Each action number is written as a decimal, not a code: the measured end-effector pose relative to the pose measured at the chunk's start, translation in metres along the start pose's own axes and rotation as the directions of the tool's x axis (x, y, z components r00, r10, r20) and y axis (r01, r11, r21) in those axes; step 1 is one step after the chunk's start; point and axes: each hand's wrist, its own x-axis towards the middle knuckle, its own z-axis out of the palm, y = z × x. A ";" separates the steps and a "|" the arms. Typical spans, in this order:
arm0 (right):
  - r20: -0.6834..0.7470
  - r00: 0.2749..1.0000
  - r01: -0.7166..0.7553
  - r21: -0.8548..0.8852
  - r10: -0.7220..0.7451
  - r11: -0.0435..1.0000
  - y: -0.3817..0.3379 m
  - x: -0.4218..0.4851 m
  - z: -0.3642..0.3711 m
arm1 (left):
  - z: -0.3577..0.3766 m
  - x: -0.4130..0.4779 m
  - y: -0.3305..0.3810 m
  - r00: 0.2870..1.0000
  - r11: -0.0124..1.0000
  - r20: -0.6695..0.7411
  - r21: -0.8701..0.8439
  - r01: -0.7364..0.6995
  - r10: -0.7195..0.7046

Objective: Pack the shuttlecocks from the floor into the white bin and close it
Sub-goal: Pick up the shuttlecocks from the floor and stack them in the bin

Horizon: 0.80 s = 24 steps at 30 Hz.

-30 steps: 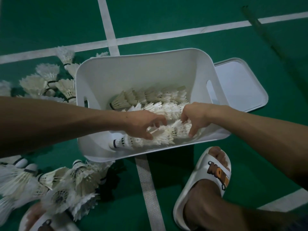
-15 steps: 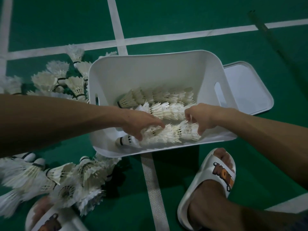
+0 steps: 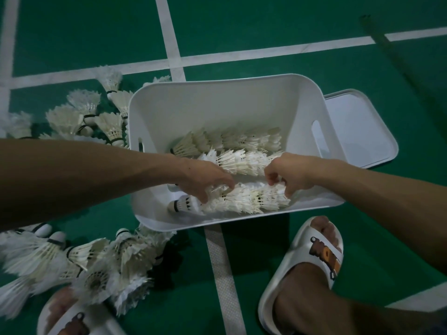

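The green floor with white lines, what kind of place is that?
Most likely an indoor badminton court. The green floor has painted white lines crossing it, and feather shuttlecocks lie heaped beside a white bin that the person is filling.

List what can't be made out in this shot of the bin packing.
- Head view: the near row in the bin is partly covered by the left hand and right hand, so its count is unclear.
- Lid: its left part is hidden behind the bin's wall.
- Floor shuttlecocks: cut off by the left edge and blurred there.
- Left sandal: cut off by the bottom edge.
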 end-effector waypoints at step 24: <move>-0.329 0.940 -0.053 0.120 0.090 0.991 -0.006 0.025 -0.005 | -0.017 -0.001 -0.012 0.953 0.982 -0.242 -0.087 0.166 -0.182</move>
